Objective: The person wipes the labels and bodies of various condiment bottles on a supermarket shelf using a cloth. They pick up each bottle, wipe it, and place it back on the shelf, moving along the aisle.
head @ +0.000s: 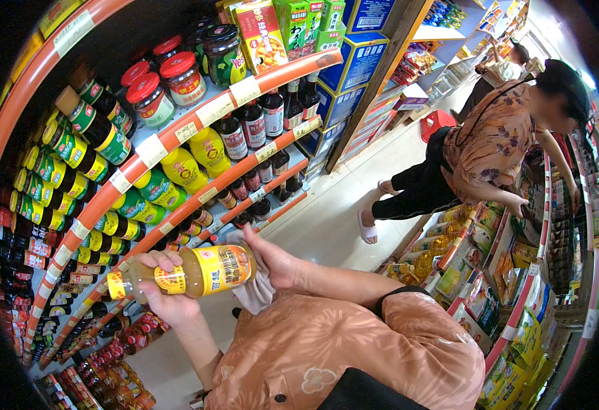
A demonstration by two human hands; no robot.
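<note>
A bottle of yellowish-brown liquid (193,274) with a yellow cap and yellow label lies tilted almost level before my chest. My left hand (174,307) grips it around the neck and shoulder, fingers over the top and thumb below. At the other end, my right hand (279,264) holds a greyish cloth (259,293) against the base of the bottle. Part of the cloth hangs below that hand. Behind the bottle, the shelf unit carries green-and-yellow labelled bottles (148,189), plump yellow bottles (184,169) and dark sauce bottles (235,136).
Red-lidded jars (148,100) and boxed goods (261,38) fill the upper shelf (197,118). Blue cartons (353,59) stack beside a wooden post (379,84). Across the tiled aisle (325,225), another person (494,143) reaches into the opposite shelves; a second person is farther back. A red stool (437,125) stands there.
</note>
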